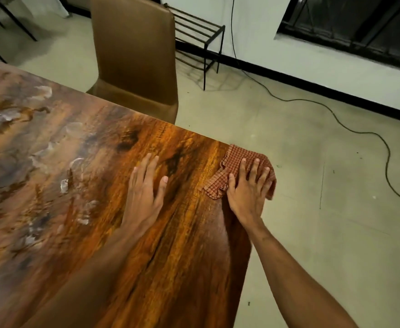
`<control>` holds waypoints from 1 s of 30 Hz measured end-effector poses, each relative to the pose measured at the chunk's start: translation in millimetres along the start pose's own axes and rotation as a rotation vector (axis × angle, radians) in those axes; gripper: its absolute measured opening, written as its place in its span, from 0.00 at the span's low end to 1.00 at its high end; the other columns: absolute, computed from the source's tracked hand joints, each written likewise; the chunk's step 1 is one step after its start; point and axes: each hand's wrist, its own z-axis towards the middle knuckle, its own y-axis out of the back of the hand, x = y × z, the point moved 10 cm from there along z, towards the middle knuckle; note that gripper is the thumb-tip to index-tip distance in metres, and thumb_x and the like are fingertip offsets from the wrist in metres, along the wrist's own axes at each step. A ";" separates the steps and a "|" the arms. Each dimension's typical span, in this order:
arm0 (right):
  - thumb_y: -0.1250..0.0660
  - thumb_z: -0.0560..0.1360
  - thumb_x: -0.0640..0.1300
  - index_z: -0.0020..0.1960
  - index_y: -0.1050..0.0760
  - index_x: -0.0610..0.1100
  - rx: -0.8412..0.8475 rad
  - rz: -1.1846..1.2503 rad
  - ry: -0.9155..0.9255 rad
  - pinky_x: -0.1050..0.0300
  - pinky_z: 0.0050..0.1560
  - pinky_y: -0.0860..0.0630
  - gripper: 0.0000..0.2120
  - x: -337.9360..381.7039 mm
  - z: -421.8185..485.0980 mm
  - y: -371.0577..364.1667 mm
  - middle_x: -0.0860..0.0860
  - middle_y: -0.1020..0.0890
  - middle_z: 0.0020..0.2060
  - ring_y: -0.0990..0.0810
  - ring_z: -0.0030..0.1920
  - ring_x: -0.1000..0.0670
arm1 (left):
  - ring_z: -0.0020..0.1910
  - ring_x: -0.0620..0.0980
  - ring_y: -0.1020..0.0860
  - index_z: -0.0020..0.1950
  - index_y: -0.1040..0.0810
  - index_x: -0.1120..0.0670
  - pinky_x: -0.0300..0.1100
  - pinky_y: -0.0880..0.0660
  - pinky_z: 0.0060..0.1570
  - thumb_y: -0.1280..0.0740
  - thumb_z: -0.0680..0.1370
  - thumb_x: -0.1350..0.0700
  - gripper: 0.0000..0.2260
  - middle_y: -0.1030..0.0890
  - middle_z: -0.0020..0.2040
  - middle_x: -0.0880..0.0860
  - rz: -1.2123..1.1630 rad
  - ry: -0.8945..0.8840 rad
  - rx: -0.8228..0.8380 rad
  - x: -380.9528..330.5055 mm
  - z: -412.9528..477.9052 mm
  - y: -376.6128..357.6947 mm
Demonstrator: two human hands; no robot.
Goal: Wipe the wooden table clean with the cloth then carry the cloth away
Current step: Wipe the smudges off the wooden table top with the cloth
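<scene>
**Inspector:** Start with the cloth. Where is it?

**Operator:** I see the checked red cloth [235,159] at the far right corner of the wooden table [182,233]. It is bunched, and its right part hangs over the table edge, past the corner.

**Inspector:** And the hand on it?

**Operator:** My right hand [247,188] lies on top of the cloth, palm down, fingers spread and flat, pressing it to the tabletop. It is not clenched around the fabric; the cloth shows ahead of the fingertips and to the left of the thumb. The fingers on the right reach over the part that hangs off the edge.

**Inspector:** The other hand?

**Operator:** My left hand [144,188] rests flat on bare wood, open, holding nothing, well to the left of the cloth and not touching it.

**Inspector:** Table condition?

**Operator:** Pale smears [73,166] cover the left part of the surface; the wood near both hands looks glossy.

**Inspector:** Surroundings?

**Operator:** A brown chair [135,55] stands against the far table edge, a black metal rack [201,31] by the wall behind it, and a black cable [336,117] trails across the floor on the right.
</scene>
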 end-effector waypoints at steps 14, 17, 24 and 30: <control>0.54 0.83 0.68 0.85 0.54 0.60 0.141 -0.074 0.481 0.33 0.77 0.70 0.32 247.5 47.6 -57.6 0.54 0.57 0.85 0.62 0.84 0.43 | 0.80 0.46 0.45 0.80 0.42 0.48 0.45 0.54 0.79 0.44 0.85 0.47 0.24 0.43 0.81 0.49 -0.009 -0.112 -0.046 68.7 55.4 56.9; 0.56 0.83 0.70 0.84 0.57 0.61 0.135 -0.037 0.271 0.32 0.79 0.69 0.33 181.6 54.5 -41.9 0.54 0.59 0.85 0.64 0.84 0.44 | 0.79 0.45 0.45 0.80 0.41 0.50 0.44 0.54 0.78 0.44 0.85 0.47 0.24 0.43 0.82 0.50 -0.034 -0.127 -0.021 65.3 57.7 55.2; 0.56 0.84 0.68 0.85 0.57 0.58 0.028 0.008 -0.100 0.28 0.79 0.65 0.33 26.9 31.2 -1.9 0.49 0.60 0.85 0.64 0.84 0.41 | 0.81 0.49 0.46 0.81 0.42 0.53 0.48 0.54 0.80 0.45 0.85 0.46 0.25 0.44 0.82 0.52 -0.084 -0.179 0.089 39.2 45.9 22.9; 0.53 0.84 0.68 0.85 0.58 0.59 0.057 -0.042 0.069 0.34 0.80 0.64 0.33 11.9 9.8 -6.7 0.51 0.61 0.85 0.64 0.84 0.41 | 0.81 0.49 0.47 0.81 0.43 0.52 0.50 0.53 0.81 0.45 0.84 0.46 0.26 0.44 0.82 0.52 -0.066 -0.237 0.165 4.6 27.6 -4.3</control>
